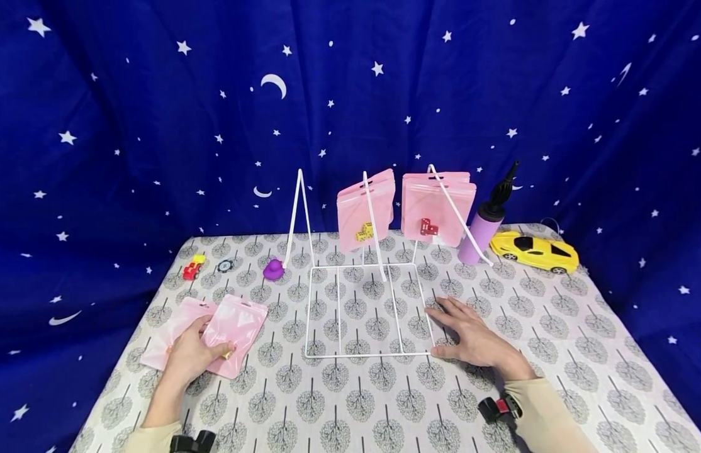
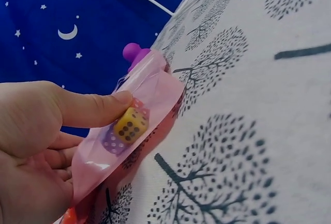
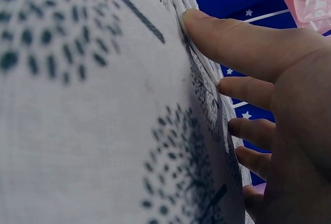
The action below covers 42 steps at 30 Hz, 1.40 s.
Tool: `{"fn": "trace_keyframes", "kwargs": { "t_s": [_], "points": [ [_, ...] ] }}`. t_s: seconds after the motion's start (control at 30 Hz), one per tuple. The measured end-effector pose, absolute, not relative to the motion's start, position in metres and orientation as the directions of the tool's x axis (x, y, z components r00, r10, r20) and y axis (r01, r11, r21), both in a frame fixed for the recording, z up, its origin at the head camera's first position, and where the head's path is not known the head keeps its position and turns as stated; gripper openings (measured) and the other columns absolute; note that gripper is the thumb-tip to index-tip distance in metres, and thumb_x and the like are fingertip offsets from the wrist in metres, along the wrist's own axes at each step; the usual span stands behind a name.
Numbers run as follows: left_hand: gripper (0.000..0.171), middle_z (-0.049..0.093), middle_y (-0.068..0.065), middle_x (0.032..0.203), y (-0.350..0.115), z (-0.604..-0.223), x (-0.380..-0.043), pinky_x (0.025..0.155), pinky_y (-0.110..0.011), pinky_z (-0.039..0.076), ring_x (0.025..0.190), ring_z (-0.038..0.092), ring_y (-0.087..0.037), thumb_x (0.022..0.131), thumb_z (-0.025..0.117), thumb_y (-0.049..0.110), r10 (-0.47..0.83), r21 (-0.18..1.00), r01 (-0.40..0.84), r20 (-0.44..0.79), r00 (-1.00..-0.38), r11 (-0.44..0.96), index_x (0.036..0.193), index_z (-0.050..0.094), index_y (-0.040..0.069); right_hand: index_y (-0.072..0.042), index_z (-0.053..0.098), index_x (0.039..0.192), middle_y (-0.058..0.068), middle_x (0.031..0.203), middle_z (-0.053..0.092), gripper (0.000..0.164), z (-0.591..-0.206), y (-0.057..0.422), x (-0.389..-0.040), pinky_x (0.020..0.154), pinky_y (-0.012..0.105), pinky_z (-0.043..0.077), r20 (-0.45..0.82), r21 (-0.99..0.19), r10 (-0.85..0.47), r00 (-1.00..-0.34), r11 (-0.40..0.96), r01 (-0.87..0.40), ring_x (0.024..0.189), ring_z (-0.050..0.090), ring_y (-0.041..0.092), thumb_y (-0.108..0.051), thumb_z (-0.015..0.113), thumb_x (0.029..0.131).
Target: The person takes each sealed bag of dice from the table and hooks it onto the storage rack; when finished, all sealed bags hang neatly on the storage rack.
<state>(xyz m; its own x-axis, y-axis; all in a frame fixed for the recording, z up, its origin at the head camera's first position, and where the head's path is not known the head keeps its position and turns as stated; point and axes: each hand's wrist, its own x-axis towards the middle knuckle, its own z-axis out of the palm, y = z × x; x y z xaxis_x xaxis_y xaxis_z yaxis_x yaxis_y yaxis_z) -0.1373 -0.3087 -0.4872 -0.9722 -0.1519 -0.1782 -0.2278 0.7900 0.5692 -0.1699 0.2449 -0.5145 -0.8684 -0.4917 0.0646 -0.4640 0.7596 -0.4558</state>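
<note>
My left hand [image 1: 189, 353] pinches a pink zip bag [image 1: 240, 324], thumb on top and fingers behind it. In the left wrist view a yellow die [image 2: 130, 125] shows in this bag, beside pink and purplish dice. Under it, on the tablecloth, lies another pink bag [image 1: 157, 352] with something orange inside. My right hand [image 1: 469, 335] rests at the right side of a white wire rack [image 1: 373, 356], fingers spread and touching its base. Pink bags with yellow dice [image 1: 350, 211] hang on the middle prong, and pink bags with red dice [image 1: 441, 204] on the right one.
Behind the left hand stand a red and yellow toy car [image 1: 194, 267], a round chip-like disc [image 1: 224, 266] and a purple rubber duck [image 1: 274, 270]. A purple pump [image 1: 479, 236] and a yellow toy car [image 1: 534, 251] stand right of the rack. A starry blue curtain [image 1: 328, 94] hangs behind.
</note>
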Motion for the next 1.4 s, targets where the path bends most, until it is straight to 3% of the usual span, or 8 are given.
{"fn": "trace_keyframes", "kwargs": {
  "t_s": [0.43, 0.6, 0.7, 0.8, 0.97, 1.13, 1.23, 1.4],
  "points": [
    [0.100, 0.048, -0.033, 0.136, -0.301, -0.489, -0.129, 0.098, -0.067, 0.039, 0.118, 0.050, -0.050, 0.073, 0.084, 0.034, -0.182, 0.605, -0.214, -0.115, -0.977, 0.767, 0.148, 0.028, -0.003, -0.011, 0.044, 0.146, 0.027, 0.156, 0.026, 0.086, -0.517, 0.246, -0.172, 0.110, 0.073, 0.014, 0.044, -0.466, -0.492, -0.869, 0.759, -0.454, 0.142, 0.020, 0.051, -0.051, 0.075, 0.077],
    [0.098, 0.055, -0.027, 0.127, -0.298, -0.489, -0.126, 0.078, -0.045, 0.051, 0.097, 0.057, -0.036, 0.073, 0.084, 0.034, -0.193, 0.636, -0.209, -0.096, -0.976, 0.743, 0.148, 0.032, -0.001, -0.012, 0.044, 0.147, 0.025, 0.157, 0.025, 0.086, -0.518, 0.246, -0.173, 0.111, 0.072, 0.014, 0.032, -0.467, -0.488, -0.872, 0.764, -0.445, 0.143, 0.019, 0.049, -0.053, 0.074, 0.077],
    [0.094, 0.057, -0.022, 0.124, -0.296, -0.488, -0.125, 0.076, -0.035, 0.051, 0.097, 0.059, -0.030, 0.074, 0.084, 0.034, -0.205, 0.674, -0.213, -0.094, -0.974, 0.707, 0.147, 0.034, 0.002, -0.013, 0.044, 0.147, 0.025, 0.157, 0.024, 0.086, -0.517, 0.245, -0.173, 0.111, 0.072, 0.014, 0.023, -0.468, -0.485, -0.874, 0.767, -0.438, 0.143, 0.018, 0.049, -0.053, 0.074, 0.077],
    [0.089, 0.059, -0.021, 0.125, -0.293, -0.486, -0.124, 0.085, -0.038, 0.053, 0.104, 0.061, -0.031, 0.075, 0.084, 0.033, -0.215, 0.719, -0.212, -0.089, -0.972, 0.662, 0.144, 0.037, 0.003, -0.013, 0.043, 0.147, 0.025, 0.157, 0.024, 0.086, -0.517, 0.245, -0.173, 0.111, 0.072, 0.014, 0.021, -0.469, -0.485, -0.875, 0.768, -0.437, 0.143, 0.018, 0.049, -0.053, 0.074, 0.077],
    [0.075, 0.063, -0.019, 0.125, -0.289, -0.484, -0.120, 0.096, -0.037, 0.050, 0.110, 0.062, -0.030, 0.075, 0.084, 0.034, -0.225, 0.768, -0.191, -0.062, -0.972, 0.612, 0.134, 0.048, 0.004, -0.013, 0.044, 0.147, 0.025, 0.157, 0.025, 0.086, -0.518, 0.246, -0.173, 0.111, 0.071, 0.013, 0.030, -0.467, -0.486, -0.874, 0.766, -0.442, 0.143, 0.019, 0.049, -0.052, 0.075, 0.077],
    [0.050, 0.071, -0.011, 0.106, -0.288, -0.487, -0.115, 0.076, -0.020, 0.051, 0.089, 0.063, -0.012, 0.073, 0.085, 0.035, -0.240, 0.787, -0.167, -0.025, -0.971, 0.594, 0.110, 0.063, 0.009, -0.012, 0.044, 0.146, 0.025, 0.157, 0.025, 0.086, -0.517, 0.246, -0.173, 0.111, 0.071, 0.014, 0.033, -0.464, -0.486, -0.873, 0.767, -0.444, 0.143, 0.019, 0.049, -0.053, 0.074, 0.077],
    [0.043, 0.071, -0.007, 0.095, -0.288, -0.487, -0.112, 0.066, -0.020, 0.051, 0.078, 0.060, -0.008, 0.072, 0.085, 0.035, -0.240, 0.799, -0.147, -0.003, -0.971, 0.584, 0.101, 0.066, 0.009, -0.012, 0.045, 0.146, 0.025, 0.156, 0.027, 0.085, -0.516, 0.245, -0.172, 0.111, 0.071, 0.014, 0.035, -0.460, -0.484, -0.874, 0.769, -0.444, 0.142, 0.020, 0.050, -0.053, 0.074, 0.078],
    [0.037, 0.069, -0.003, 0.086, -0.282, -0.479, -0.109, 0.062, -0.023, 0.052, 0.073, 0.060, -0.010, 0.072, 0.086, 0.029, -0.210, 0.848, -0.116, -0.006, -0.978, 0.517, 0.096, 0.068, 0.007, -0.011, 0.046, 0.145, 0.027, 0.155, 0.028, 0.084, -0.515, 0.245, -0.171, 0.110, 0.072, 0.015, 0.046, -0.461, -0.486, -0.873, 0.765, -0.450, 0.141, 0.021, 0.051, -0.053, 0.074, 0.078]
  ]
}}
